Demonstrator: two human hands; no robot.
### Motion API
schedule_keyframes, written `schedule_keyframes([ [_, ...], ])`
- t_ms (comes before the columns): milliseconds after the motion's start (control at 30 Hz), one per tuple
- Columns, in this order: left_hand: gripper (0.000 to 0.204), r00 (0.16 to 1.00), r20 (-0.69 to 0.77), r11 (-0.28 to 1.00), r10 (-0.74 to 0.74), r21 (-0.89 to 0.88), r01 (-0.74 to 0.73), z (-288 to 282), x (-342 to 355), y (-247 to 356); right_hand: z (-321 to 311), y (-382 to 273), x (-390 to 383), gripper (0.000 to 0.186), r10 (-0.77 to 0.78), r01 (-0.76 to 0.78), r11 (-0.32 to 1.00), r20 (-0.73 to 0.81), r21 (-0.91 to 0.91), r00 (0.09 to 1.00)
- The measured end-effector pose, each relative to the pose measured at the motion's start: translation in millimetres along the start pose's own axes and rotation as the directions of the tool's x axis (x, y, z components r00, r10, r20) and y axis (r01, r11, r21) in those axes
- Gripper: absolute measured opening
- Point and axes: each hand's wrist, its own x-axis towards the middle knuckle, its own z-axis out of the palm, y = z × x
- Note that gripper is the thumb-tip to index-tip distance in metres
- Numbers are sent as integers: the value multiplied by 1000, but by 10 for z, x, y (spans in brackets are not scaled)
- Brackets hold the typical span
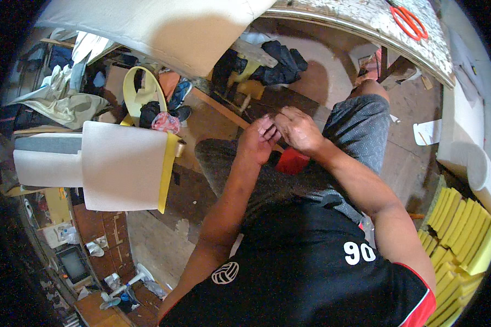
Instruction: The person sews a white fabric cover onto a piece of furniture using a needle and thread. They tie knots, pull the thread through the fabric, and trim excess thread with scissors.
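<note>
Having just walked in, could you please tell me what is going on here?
A person in a black shirt has the left hand and right hand together in front of them, fingers close; anything held there is too small to make out. Red-handled scissors lie on the worktop ahead, and yellow foam-like strips are stacked at right.
</note>
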Motion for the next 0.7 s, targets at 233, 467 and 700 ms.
schedule_keyframes([
  [233,69,940,340,1000,17,-8,-15,414,-379,138,-78,18,35,17,219,-206,973,-141,101,966],
  [467,68,777,531,783,337,300,-544,423,-386,-100,-15,96,49,12,646,-418,561,-61,714,761],
  [700,56,497,703,269,509,418,-867,210,-269,-108,-223,104,80,9,676,-519,-113,448,847,585],
])
